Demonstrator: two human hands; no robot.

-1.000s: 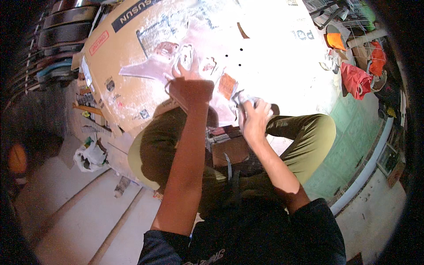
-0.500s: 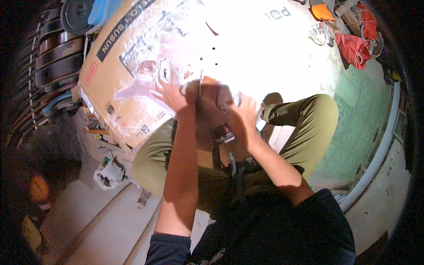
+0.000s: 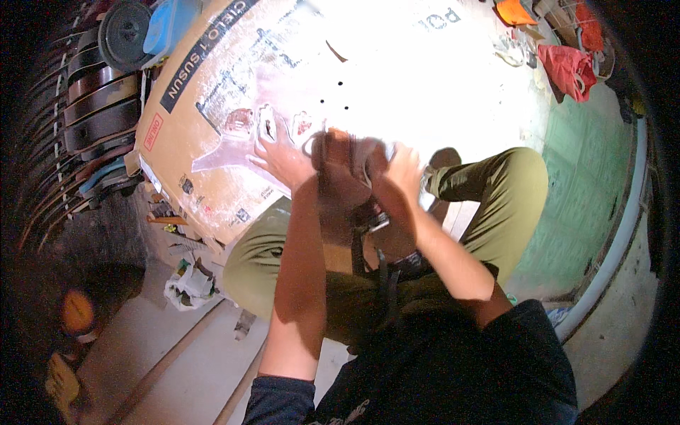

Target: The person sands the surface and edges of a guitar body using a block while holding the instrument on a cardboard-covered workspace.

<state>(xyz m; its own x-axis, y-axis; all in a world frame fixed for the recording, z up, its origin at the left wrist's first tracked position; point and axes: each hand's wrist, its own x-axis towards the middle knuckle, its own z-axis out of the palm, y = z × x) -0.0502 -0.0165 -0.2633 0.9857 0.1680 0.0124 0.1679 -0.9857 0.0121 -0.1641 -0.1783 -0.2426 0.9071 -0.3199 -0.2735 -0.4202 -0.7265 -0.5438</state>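
A pinkish, pointed panel with cut-outs is laid flat on a cardboard sheet, its lower right part darkened by shadow. The left hand is set on the panel, fingers spread loosely beside the middle oval cut-out; nothing is seen to be gripped by it. The right hand is held near the panel's lower right end, its fingers blurred — whether anything is gripped there cannot be told. Seen from the right hand, the panel is spread leftward and away; its long axis seems to be directed from upper left to lower right, toward that hand — while its left tip is neared more by the left hand. Right of the panel's top, a curved dark strip is seen.
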